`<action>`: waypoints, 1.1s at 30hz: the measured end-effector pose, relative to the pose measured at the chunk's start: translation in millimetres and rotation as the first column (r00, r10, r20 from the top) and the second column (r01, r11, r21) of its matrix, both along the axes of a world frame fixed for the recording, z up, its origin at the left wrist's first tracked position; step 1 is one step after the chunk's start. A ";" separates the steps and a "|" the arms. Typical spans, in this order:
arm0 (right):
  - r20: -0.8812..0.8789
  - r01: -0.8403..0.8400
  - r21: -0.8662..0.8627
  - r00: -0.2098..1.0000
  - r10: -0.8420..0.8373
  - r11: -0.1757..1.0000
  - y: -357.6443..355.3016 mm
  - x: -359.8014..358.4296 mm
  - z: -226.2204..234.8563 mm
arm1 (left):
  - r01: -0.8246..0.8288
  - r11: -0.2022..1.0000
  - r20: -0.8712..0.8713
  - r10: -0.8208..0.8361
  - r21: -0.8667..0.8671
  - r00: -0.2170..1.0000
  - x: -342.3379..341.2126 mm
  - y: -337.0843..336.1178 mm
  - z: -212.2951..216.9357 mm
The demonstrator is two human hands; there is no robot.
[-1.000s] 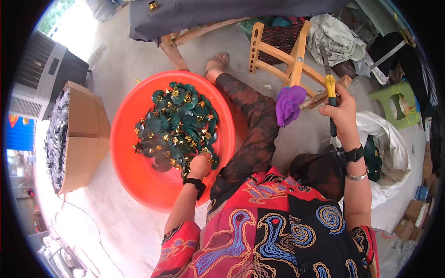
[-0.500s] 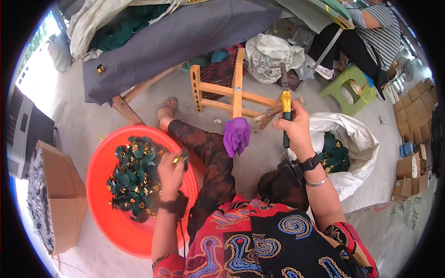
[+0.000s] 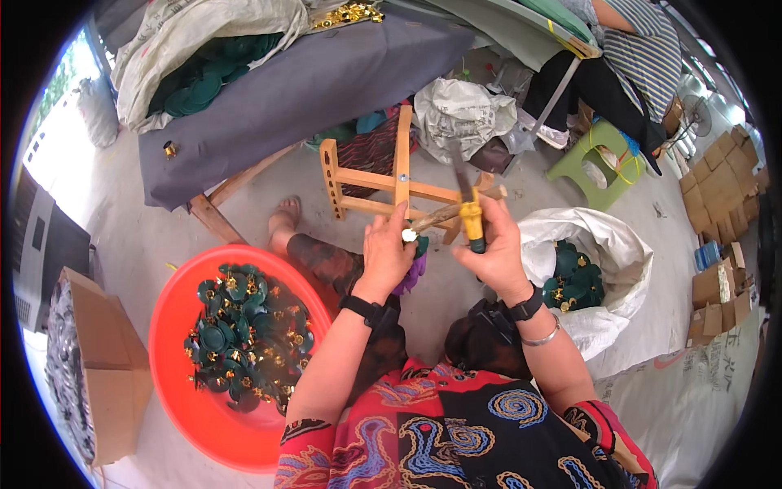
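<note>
blurred blade of yellow-handled tool, green piece partly hidden behind left grip, purple cloth mostly covered, striped-shirted co-worker and grey-draped counter cut off above

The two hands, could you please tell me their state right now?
Left hand: closed, holding a green-and-gold piece.
Right hand: closed, holding a yellow-handled tool.

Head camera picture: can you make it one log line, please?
left hand: holding green piece, near wooden stick | right hand: holding yellow-handled tool | red tub: green-and-gold pieces inside
</note>
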State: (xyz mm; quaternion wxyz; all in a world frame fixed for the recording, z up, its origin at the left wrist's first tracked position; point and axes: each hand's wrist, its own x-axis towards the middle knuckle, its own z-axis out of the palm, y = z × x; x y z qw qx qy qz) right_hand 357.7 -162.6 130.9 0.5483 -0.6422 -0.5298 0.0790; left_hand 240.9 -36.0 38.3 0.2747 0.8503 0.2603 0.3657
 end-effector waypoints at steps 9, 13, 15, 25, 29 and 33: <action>0.334 -0.120 -0.118 0.930 0.153 0.986 23.5 -14.4 -2.6 | -0.049 0.998 -0.020 0.050 0.040 0.999 -0.7 4.7 -3.2; 0.303 -0.117 -0.150 0.940 0.158 0.982 21.8 -17.8 -1.9 | 0.031 0.999 0.124 -0.033 0.017 0.992 0.4 1.2 -1.7; 0.297 -0.145 -0.194 0.934 0.199 0.970 22.4 -23.9 2.7 | 0.032 0.997 0.166 -0.043 0.066 0.985 -1.2 7.2 -14.4; 0.521 0.208 0.283 0.786 -0.332 0.936 -20.6 -11.2 103.2 | 0.011 1.000 0.202 -0.009 -0.010 0.979 -2.3 5.2 -9.8; 0.467 0.183 -0.489 0.881 0.079 0.853 -20.3 0.3 59.5 | 0.015 0.999 0.203 -0.023 0.038 0.979 3.2 5.4 -1.1; 0.332 0.157 -0.304 0.942 -0.050 0.940 -25.5 -3.5 67.9 | 0.027 0.999 0.208 -0.036 0.045 0.977 -1.6 3.2 -5.2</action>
